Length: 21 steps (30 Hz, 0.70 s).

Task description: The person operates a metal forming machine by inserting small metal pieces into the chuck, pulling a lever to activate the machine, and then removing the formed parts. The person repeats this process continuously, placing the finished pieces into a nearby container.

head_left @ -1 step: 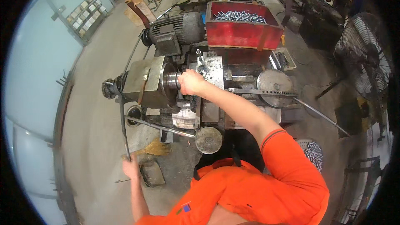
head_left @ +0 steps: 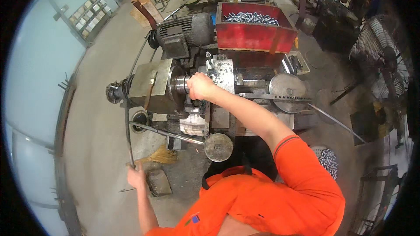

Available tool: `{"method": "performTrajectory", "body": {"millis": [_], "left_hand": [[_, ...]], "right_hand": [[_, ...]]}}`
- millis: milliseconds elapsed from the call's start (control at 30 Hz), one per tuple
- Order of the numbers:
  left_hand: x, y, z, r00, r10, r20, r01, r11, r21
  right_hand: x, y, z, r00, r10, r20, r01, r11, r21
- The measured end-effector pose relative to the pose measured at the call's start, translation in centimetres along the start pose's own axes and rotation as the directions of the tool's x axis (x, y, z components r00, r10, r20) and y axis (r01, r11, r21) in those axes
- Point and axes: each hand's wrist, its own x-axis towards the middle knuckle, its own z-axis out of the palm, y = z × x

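At the lower left, my left hand (head_left: pixel 137 176) is wrapped round the end of a long dark lever (head_left: pixel 128 135), which runs up to the rear end of a lathe-like machine's headstock (head_left: pixel 151 81). My right hand (head_left: pixel 200 86) reaches across the machine with bent fingers at the front of the shiny metal spindle (head_left: pixel 180 84). Whatever its fingers pinch is hidden behind the hand. Just right of it stands a metal tool block (head_left: pixel 224 74) with holes and a small upright bolt. A round grey disc (head_left: pixel 218 147) on a metal bar lies nearer to me.
A red box (head_left: pixel 256 37) of small metal parts stands behind the machine, beside an electric motor (head_left: pixel 186 30). A larger disc (head_left: pixel 287 85) and a perforated bar (head_left: pixel 280 98) are at the right. More parts fill a basket (head_left: pixel 328 162) on the floor. A fan (head_left: pixel 383 57) stands far right.
My left hand and the lever's end have shifted very slightly left in the view. My right hand stays at the spindle.
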Motion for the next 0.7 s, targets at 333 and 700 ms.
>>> {"method": "performTrajectory", "body": {"millis": [333, 700], "left_hand": [[7.0, -0.9, 0.7, 0.845, 0.260, 0.467, 0.152, 0.722, -0.675], [11.3, -3.5, 4.9, 0.876, 0.105, 0.471, 0.296, 0.655, -0.696]], "right_hand": [[-7.0, 11.1, -12.8, 0.762, 0.194, -0.618, -0.256, 0.967, -0.013], [-37.4, 7.2, 7.3, 0.685, 0.708, -0.173, -0.531, 0.648, 0.546]]}}
